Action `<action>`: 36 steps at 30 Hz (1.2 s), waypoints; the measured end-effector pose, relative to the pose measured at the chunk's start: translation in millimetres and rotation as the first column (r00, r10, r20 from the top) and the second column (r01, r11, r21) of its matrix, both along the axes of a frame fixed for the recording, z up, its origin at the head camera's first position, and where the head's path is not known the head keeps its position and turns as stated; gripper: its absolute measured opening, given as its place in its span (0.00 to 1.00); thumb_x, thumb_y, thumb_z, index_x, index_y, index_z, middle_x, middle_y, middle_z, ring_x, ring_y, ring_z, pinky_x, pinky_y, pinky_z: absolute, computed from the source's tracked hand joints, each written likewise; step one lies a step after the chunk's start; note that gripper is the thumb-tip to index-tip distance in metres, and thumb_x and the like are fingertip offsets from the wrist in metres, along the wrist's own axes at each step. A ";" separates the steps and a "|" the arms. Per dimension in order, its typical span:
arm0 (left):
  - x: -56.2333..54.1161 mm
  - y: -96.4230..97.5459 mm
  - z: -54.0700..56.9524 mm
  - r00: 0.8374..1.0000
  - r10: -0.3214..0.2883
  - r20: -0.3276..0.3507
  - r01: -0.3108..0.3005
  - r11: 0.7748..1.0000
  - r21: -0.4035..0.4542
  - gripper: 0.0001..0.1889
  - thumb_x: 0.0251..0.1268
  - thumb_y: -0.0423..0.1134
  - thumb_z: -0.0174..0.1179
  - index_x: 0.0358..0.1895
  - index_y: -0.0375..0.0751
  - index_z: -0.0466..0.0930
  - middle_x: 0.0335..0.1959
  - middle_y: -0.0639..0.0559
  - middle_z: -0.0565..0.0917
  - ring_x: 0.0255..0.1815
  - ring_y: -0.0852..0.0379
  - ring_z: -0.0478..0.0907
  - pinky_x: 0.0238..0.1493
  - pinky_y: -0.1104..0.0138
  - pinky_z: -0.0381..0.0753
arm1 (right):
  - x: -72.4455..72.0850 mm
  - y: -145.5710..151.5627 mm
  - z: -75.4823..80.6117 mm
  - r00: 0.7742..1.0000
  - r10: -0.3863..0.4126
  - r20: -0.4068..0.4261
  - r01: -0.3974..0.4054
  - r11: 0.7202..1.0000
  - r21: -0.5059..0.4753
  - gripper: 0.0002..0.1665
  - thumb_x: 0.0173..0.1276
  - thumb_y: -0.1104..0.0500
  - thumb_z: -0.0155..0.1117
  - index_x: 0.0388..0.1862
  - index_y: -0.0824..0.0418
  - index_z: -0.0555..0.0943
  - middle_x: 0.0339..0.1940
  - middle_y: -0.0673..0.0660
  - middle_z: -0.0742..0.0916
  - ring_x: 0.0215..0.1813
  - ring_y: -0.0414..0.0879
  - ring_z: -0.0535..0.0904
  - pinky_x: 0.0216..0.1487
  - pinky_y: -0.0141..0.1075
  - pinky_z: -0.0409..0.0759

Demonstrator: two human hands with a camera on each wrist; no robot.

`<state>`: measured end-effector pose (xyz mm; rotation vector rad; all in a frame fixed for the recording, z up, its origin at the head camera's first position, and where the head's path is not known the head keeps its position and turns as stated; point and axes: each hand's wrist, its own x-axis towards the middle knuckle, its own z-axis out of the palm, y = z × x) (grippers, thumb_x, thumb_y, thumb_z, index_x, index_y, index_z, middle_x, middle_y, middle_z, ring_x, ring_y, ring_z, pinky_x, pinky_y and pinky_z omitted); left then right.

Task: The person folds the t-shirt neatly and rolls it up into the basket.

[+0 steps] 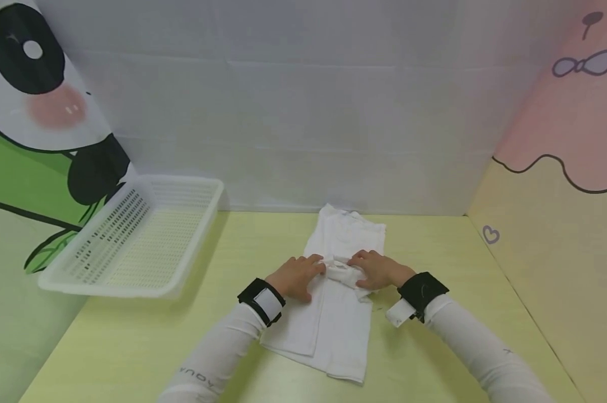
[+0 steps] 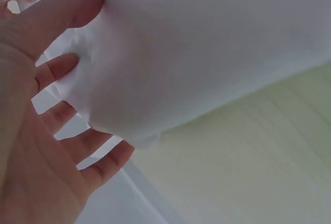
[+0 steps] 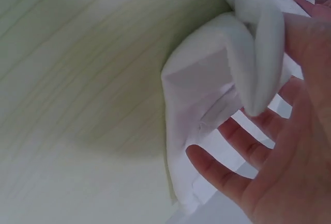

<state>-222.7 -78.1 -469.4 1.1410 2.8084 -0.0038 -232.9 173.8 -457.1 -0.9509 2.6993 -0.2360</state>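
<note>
A white garment (image 1: 344, 324), folded into a long strip with layered edges, lies on the yellow table. Its middle is bunched up between the two hands. My left hand (image 1: 295, 277) holds the left side of the bunch, thumb on the near side and fingers spread on the far side, as the left wrist view shows. From the right, my right hand (image 1: 379, 270) grips the other end of the bunch. In the right wrist view a raised fold (image 3: 258, 63) of the garment sits between thumb and fingers, its edge standing off the table.
At the left stands a white perforated plastic basket (image 1: 195, 238) with nothing in it. A pale wall sheet (image 1: 303, 123) closes off the table's back, and cartoon-printed panels flank both sides. Black straps (image 1: 423, 292) are worn on the wrists over white sleeves.
</note>
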 end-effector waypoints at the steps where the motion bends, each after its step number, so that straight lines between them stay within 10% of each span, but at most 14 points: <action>1: 0.2 0.8 0.1 1.000 0.004 -0.006 -0.004 1.000 -0.018 0.32 0.42 0.47 0.68 0.55 0.52 0.67 0.64 0.51 0.64 0.51 0.50 0.72 0.47 0.57 0.71 | -0.8 0.1 -0.3 1.000 -0.002 0.003 0.002 1.000 0.004 0.28 0.61 0.55 0.61 0.61 0.58 0.71 0.59 0.59 0.72 0.57 0.58 0.69 0.52 0.50 0.72; 22: -12.9 14.7 3.0 0.995 0.093 -0.046 -0.096 0.993 -0.067 0.30 0.47 0.53 0.67 0.56 0.56 0.68 0.44 0.51 0.73 0.36 0.51 0.73 0.40 0.60 0.73 | -24.0 -6.6 -17.6 0.939 0.029 -0.342 -0.036 0.999 -0.014 0.11 0.65 0.65 0.55 0.46 0.58 0.75 0.44 0.57 0.78 0.41 0.55 0.75 0.34 0.45 0.76; 36: -32.0 23.6 -3.4 0.990 0.139 -0.001 -0.139 0.990 0.002 0.26 0.49 0.50 0.67 0.53 0.54 0.69 0.37 0.52 0.70 0.29 0.56 0.70 0.28 0.66 0.71 | -42.3 -8.4 -29.7 0.930 -0.044 -0.366 0.042 0.999 -0.012 0.09 0.67 0.64 0.54 0.47 0.59 0.72 0.38 0.58 0.75 0.38 0.54 0.72 0.36 0.42 0.74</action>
